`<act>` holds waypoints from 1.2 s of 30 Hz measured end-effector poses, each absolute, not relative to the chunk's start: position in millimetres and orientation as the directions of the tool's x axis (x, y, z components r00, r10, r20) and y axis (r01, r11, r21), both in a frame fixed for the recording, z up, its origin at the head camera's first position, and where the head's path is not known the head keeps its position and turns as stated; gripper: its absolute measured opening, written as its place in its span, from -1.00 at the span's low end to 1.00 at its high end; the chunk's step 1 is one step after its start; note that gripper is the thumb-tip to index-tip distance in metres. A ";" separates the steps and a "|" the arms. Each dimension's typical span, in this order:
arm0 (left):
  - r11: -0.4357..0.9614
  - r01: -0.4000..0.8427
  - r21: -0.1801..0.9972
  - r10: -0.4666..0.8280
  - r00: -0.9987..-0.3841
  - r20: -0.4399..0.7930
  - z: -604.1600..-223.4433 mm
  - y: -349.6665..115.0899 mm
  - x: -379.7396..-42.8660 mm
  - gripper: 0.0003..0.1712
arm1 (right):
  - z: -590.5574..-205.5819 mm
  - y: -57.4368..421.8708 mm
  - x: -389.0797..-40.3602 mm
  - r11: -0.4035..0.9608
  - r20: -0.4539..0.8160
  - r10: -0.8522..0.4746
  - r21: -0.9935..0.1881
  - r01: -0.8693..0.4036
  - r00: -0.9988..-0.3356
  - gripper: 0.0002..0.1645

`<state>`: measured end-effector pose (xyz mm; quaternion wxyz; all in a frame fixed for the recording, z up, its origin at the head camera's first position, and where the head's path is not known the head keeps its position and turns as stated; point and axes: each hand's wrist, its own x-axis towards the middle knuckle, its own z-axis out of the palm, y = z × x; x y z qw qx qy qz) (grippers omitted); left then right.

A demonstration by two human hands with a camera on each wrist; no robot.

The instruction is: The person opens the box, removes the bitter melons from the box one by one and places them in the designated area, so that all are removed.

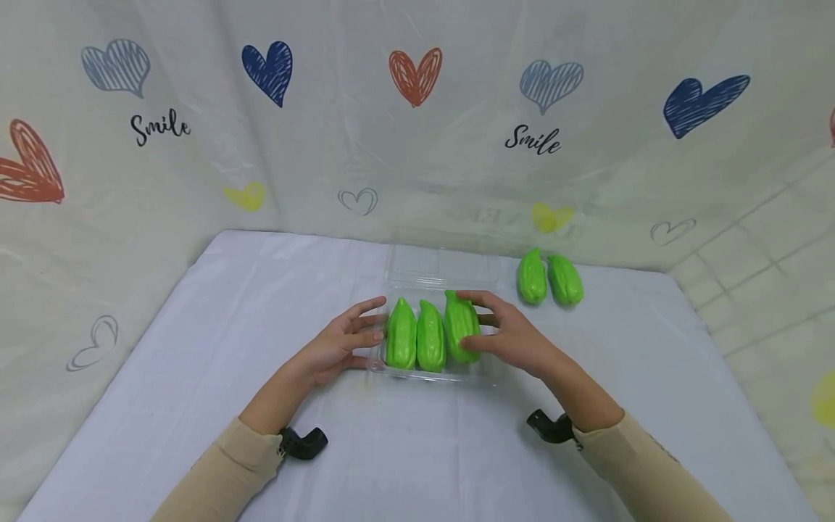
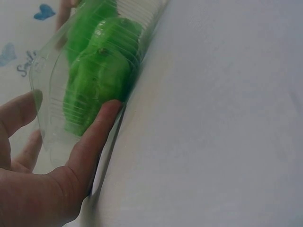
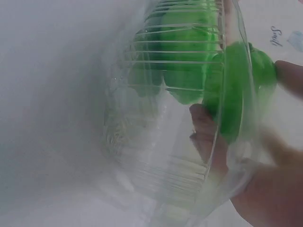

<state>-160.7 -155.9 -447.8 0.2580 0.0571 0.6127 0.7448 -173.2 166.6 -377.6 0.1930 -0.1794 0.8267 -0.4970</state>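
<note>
In the head view, a clear plastic clamshell box point(image 1: 430, 378) lies with its lid folded back. Two ribbed, glossy green vegetable-like pieces, a left one point(image 1: 401, 341) and a middle one point(image 1: 430, 337), lie side by side in its tray. My right hand point(image 1: 515, 337) pinches a third green vegetable point(image 1: 460, 326) between thumb and fingers, beside those two at the tray's right part. That piece rises past the clear rim in the right wrist view. Against the box's left side, my left hand point(image 1: 333, 344) spreads its fingers; its thumb point(image 2: 97, 139) lies along the lower wall.
Two more green vegetables, one point(image 1: 532, 277) and another point(image 1: 565, 280), lie on the white cloth at the back right. Behind the box's transparent lid point(image 1: 443, 268) hangs a curtain point(image 1: 457, 159) printed with hearts. Dark wrist cameras sit on both forearms.
</note>
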 end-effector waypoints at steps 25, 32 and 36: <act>-0.118 -0.311 0.943 0.454 -0.862 -0.227 -448.3 -156.2 -160.8 -0.17 | -368.6 191.0 -177.6 0.264 -0.145 -0.506 -0.964 0.008 -0.850 -0.11; -0.116 -0.311 0.943 0.453 -0.862 -0.228 -449.4 -156.0 -161.0 -0.17 | -368.2 195.6 -179.0 0.271 -0.137 -0.496 -0.963 -0.004 -0.857 -0.10; -0.111 -0.306 0.945 0.452 -0.863 -0.227 -448.9 -155.6 -160.6 -0.17 | -366.8 198.7 -180.4 0.288 -0.139 -0.484 -0.958 -0.007 -0.864 -0.11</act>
